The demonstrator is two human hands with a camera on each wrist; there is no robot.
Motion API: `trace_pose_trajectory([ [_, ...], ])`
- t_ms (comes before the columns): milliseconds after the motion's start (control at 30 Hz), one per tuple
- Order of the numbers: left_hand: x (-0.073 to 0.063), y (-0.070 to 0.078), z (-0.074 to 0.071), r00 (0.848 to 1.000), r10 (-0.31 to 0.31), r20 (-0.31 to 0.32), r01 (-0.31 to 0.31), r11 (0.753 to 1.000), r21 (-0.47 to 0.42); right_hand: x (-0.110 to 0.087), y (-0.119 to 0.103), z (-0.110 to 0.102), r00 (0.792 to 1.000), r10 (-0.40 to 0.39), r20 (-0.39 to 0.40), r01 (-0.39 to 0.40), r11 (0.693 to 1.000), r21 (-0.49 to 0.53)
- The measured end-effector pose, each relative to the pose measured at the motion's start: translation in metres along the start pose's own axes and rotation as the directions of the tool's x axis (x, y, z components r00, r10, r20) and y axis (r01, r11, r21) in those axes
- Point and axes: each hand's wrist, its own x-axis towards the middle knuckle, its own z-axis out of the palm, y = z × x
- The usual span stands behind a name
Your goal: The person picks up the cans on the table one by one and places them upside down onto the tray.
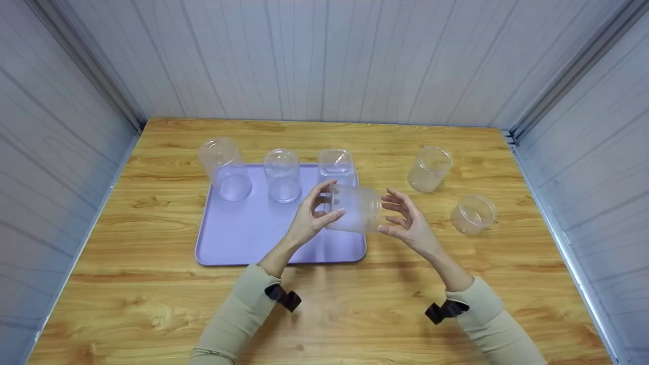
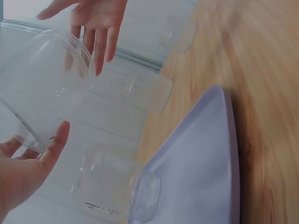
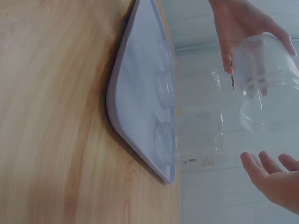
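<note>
Jar [image 1: 355, 209] sideways, axis roughly left to right.
My left hand [image 1: 310, 217] grips one end; my right hand [image 1: 411, 225], holding nothing, faces the other.

No legible text anywhere
Small dark marks [image 2: 100, 207] on a transparent, colourless plastic container [image 2: 103, 179], lower left of the left-wrist view, are too blurred to read.

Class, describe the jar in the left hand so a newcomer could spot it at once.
On the wooden table lies a purple tray. Over its right side, the left hand grips a clear jar by one end. It alone is held up, turned sideways; the other clear containers stand upright.
</note>
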Motion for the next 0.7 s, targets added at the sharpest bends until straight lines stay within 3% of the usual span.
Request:
trace_pose_trajectory([
  [300,-0.009,0.001,-0.015,0.998,-0.051,-0.048,0.058,0.985,0.162,-0.001,-0.017,-0.002,0.997,0.069,-0.038,-0.076,0.971,-0.226],
  [500,-0.013,0.002,-0.025,0.994,-0.079,-0.078,0.097,0.960,0.263,0.001,-0.009,-0.012,0.994,0.032,-0.101,-0.065,0.938,-0.340],
  [700,-0.013,-0.026,-0.043,0.988,-0.098,-0.120,0.133,0.930,0.342,0.003,0.012,-0.034,0.993,0.029,-0.114,-0.077,0.891,-0.448],
])
